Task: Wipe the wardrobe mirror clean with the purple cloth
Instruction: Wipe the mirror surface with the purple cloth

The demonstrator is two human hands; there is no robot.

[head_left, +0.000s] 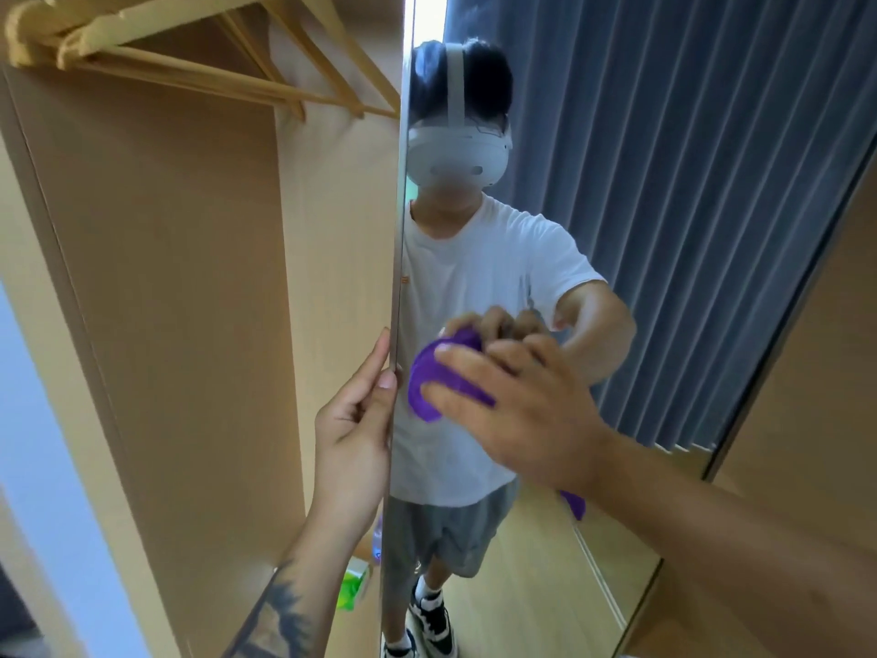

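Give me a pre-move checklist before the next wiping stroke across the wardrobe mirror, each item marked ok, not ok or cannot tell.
1. Crumpled purple cloth lies between the palm and the glass: ok.
2. Right hand grips the cloth, fingers curled over it: ok.
3. Left hand steadies the door at the thin metal edge of the mirror: ok.
4. Tall wardrobe mirror surface above the cloth free of obstacles: ok.
5. Smears or streaks left on the glass: cannot tell.
6. Wooden hangers on the wardrobe rail hang clear of the mirror's face: ok.
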